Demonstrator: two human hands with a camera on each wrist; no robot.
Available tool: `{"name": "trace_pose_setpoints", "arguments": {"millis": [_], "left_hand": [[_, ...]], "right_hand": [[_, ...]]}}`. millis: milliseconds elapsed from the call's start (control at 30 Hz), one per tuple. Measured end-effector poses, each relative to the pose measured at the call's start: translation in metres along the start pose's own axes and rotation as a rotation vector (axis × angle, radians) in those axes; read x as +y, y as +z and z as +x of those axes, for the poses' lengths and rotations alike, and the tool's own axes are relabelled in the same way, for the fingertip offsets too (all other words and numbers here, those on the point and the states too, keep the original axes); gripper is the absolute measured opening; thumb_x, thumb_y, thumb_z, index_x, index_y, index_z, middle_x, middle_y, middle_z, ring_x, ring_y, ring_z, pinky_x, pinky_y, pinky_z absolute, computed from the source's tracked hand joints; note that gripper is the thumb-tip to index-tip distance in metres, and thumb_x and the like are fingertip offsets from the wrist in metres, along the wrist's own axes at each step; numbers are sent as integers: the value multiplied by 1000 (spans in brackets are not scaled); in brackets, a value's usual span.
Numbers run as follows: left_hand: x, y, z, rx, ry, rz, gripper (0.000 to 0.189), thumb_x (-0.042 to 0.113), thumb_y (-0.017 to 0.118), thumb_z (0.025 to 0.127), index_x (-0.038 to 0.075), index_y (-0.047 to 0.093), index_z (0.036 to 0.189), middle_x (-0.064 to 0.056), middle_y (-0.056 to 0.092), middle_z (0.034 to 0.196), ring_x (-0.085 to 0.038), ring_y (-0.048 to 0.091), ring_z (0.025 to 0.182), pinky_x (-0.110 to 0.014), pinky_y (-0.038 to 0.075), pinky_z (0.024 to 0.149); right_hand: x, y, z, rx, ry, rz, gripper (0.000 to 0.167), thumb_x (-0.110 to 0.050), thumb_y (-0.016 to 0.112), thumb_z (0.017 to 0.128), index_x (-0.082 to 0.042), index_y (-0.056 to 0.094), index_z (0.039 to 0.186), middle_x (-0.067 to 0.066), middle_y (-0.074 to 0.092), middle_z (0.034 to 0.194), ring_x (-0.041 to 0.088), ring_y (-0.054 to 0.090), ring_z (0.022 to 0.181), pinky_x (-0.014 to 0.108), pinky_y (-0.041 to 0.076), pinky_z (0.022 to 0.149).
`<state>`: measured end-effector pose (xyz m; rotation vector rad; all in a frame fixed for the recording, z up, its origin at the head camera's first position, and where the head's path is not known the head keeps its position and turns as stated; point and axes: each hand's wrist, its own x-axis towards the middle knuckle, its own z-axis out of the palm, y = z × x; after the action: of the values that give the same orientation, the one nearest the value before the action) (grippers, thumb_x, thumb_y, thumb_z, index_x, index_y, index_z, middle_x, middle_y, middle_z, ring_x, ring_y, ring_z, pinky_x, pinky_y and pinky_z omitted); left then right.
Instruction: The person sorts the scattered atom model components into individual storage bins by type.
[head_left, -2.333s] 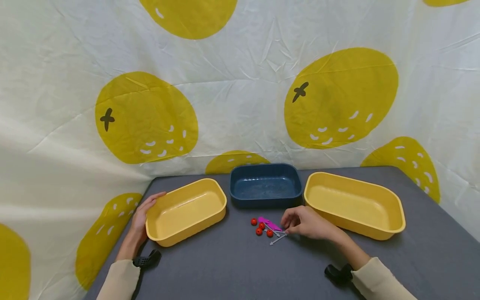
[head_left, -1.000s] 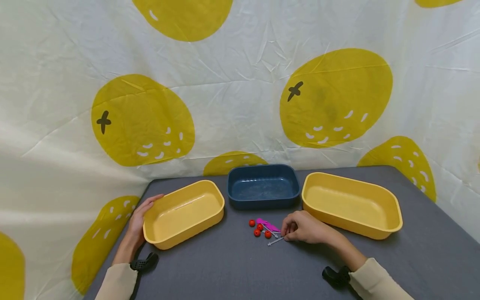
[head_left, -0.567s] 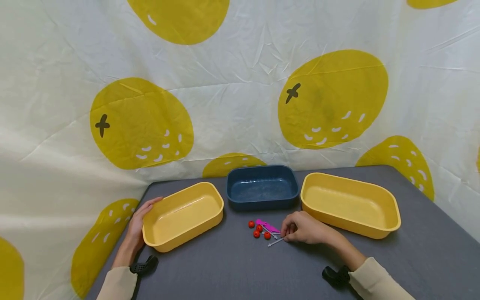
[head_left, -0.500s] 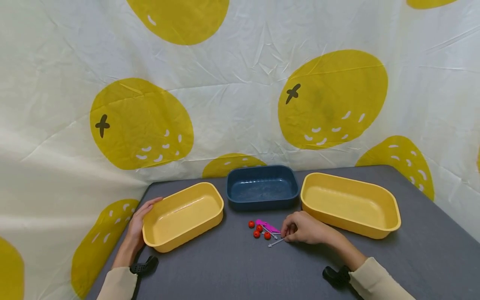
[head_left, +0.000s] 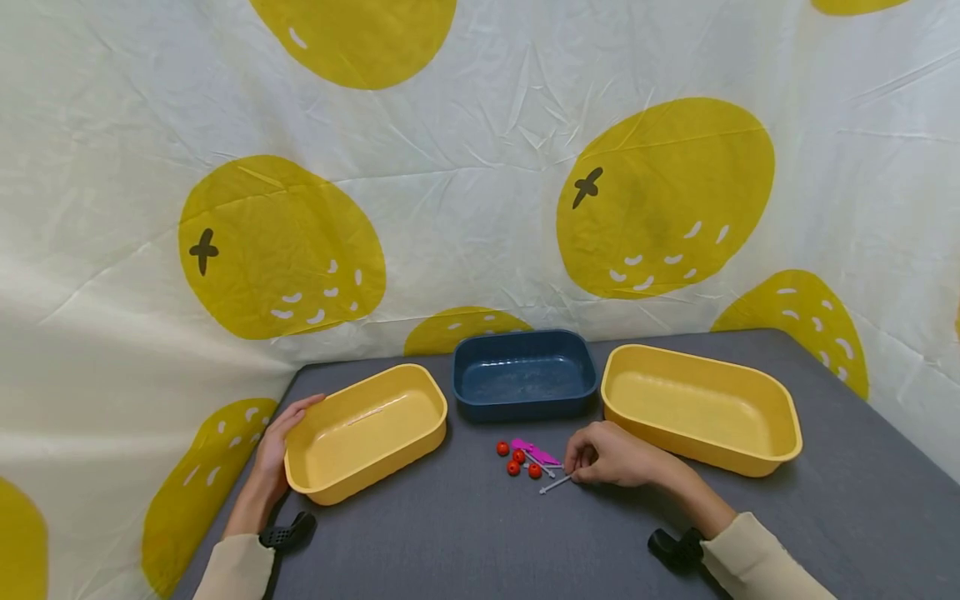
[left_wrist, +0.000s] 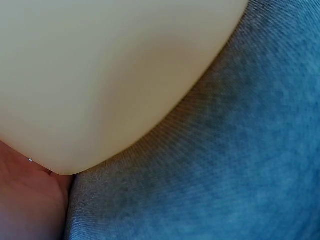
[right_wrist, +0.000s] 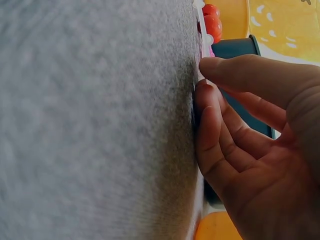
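The left hand [head_left: 276, 446] rests against the left end of a yellow tray [head_left: 367, 462], its fairly straight fingers along the rim. In the left wrist view part of the palm [left_wrist: 30, 195] lies beside the tray's pale corner [left_wrist: 125, 100]; the thumb cannot be made out. Low over the table, the right hand [head_left: 618, 457] pinches one end of a thin grey rod [head_left: 555, 484] with a small knob at its far end. Just left of its fingers lie more grey rods [head_left: 542, 463], a magenta piece [head_left: 536, 452] and several small red balls [head_left: 519, 456]. The fingertips partly hide the rod.
A dark blue tray [head_left: 525, 410] stands at the back of the grey table [head_left: 465, 542], between the left yellow tray and a second yellow tray [head_left: 697, 446]. The right forearm passes in front of that second tray. A lemon-print cloth [head_left: 480, 208] hangs behind the table.
The right hand and its pinched rod have shifted very slightly to the right within the last half second. The left hand stays at the yellow tray. The head view has moved a little.
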<state>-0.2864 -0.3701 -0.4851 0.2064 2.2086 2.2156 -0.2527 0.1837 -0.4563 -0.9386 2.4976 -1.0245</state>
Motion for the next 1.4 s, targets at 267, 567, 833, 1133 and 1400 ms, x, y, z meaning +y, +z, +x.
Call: {"name": "trace_pose_setpoints", "arguments": {"millis": [267,567,833,1133,1400], "left_hand": [[0,1,-1,-3,8,-18,53,30,31,115,-3,37,156,14,58,138,0,58,125,-16,50,103],[1,0,0,-7,0,-11,53,30,30,115,-2,37,157,15,59,138,1,58,126,-16,50,103],[2,1,0,-2,-6,1,54,31,31,115,-1,36,157,14,58,139,0,58,126,-16,50,103],[1,1,-1,-23,10,-7,52,29,30,115,-1,37,157,14,57,139,0,57,126,-16,50,103],[0,0,-1,-13,11,-7,52,30,30,115,-1,38,156,14,58,139,0,57,127,-16,49,103]], "right_hand": [[2,-3,-2,-11,2,32,7,-10,75,91,-17,75,89,-8,70,83,2,59,71,21,53,64],[4,-6,-4,40,-26,154,3,-8,75,92,-9,75,94,1,71,83,7,61,69,23,55,61],[5,-5,-4,100,-4,202,8,-9,75,93,-4,75,99,5,73,89,9,64,73,23,56,66],[4,-4,-3,169,8,204,16,-13,75,94,0,75,104,7,76,94,10,66,77,23,57,71],[3,-3,-2,193,17,215,15,-13,72,97,-1,75,105,8,76,93,12,67,79,23,58,73]]}}
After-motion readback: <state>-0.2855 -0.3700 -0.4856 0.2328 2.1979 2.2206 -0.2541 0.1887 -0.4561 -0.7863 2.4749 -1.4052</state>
